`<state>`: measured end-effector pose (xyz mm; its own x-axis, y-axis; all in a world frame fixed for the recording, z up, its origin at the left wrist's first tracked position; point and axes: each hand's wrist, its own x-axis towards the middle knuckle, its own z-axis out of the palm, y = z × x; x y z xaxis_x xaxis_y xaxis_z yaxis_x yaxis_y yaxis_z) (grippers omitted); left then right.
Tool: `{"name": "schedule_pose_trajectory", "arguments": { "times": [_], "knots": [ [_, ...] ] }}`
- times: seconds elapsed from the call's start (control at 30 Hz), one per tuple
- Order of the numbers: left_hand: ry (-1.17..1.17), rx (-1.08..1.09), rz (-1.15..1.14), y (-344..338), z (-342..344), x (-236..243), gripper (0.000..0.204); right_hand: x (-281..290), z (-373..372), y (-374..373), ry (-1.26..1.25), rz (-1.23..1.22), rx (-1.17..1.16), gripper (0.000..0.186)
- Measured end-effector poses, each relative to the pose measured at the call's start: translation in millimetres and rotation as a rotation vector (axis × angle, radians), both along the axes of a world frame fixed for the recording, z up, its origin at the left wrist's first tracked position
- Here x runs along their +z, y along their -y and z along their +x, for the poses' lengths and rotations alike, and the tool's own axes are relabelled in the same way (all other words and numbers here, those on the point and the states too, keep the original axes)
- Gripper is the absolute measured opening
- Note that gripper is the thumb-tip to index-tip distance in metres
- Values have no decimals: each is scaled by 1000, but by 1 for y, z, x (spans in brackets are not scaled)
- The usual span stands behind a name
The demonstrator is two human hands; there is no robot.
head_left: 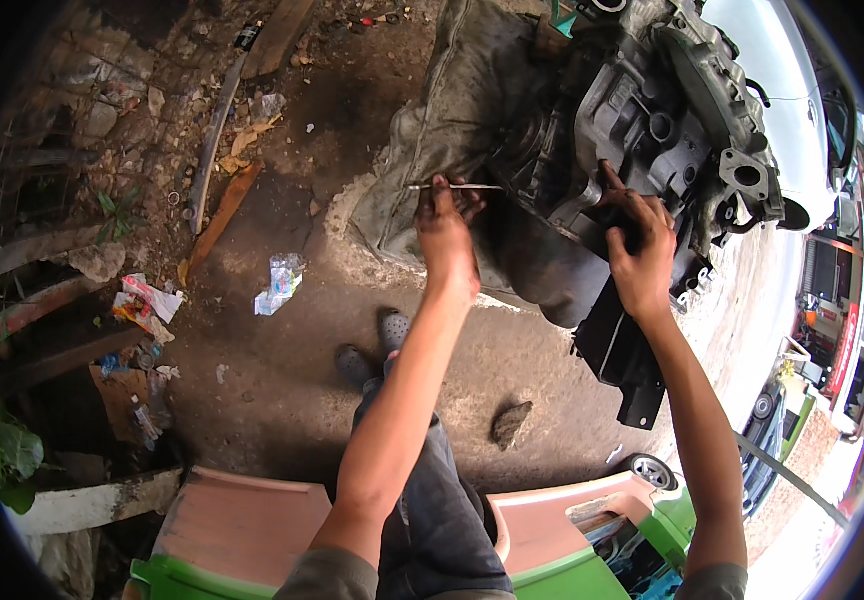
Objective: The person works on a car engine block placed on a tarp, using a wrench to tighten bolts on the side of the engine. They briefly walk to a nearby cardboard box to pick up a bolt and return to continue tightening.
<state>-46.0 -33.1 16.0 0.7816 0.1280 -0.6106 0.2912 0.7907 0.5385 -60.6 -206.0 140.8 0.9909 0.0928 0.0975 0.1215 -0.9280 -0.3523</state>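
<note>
A dark, oily engine (642, 130) lies at the upper right, its grey cast cover facing up. My left hand (446, 240) pinches a thin metal rod (487, 187), held roughly level, its right end close to the engine's left side. Whether that tip touches the engine I cannot make out. On the engine's lower edge rests my right hand (644, 245), index finger stretched onto the casting and thumb apart; the other fingers are partly bent, and no tool shows in them. A black finned part (617, 345) sits just below this hand.
Under the engine spreads a dirty grey cloth (432, 150). A stone (512, 425) and a crumpled plastic wrapper (280, 283) lie on the ground. Wood and rubbish line the left side. Pink-and-green panels (242, 520) are behind my legs; a pale car (777, 80) stands right.
</note>
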Motion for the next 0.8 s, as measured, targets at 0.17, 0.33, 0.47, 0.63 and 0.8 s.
{"name": "schedule_pose_trajectory", "arguments": {
  "times": [0.17, 0.33, 0.47, 0.63, 0.8],
  "knots": [
    [231, 47, 581, 29, -34, 21, 26, 0, 0, -1, -6, -7, -36, 34],
    [322, 73, 779, 43, -48, 27, 22, -1, 0, -5, 5, 15, -78, 30],
    [386, 20, 758, 29, -45, 23, 21, 0, 1, -4, -16, -12, -54, 32],
    [417, -199, 341, -14, -41, 32, 35, 2, 1, -2, -13, -48, 7, 34],
    [266, -515, 133, -44, -11, 52, 37, 3, 0, -2, -24, 9, -16, 34]
  ]
}}
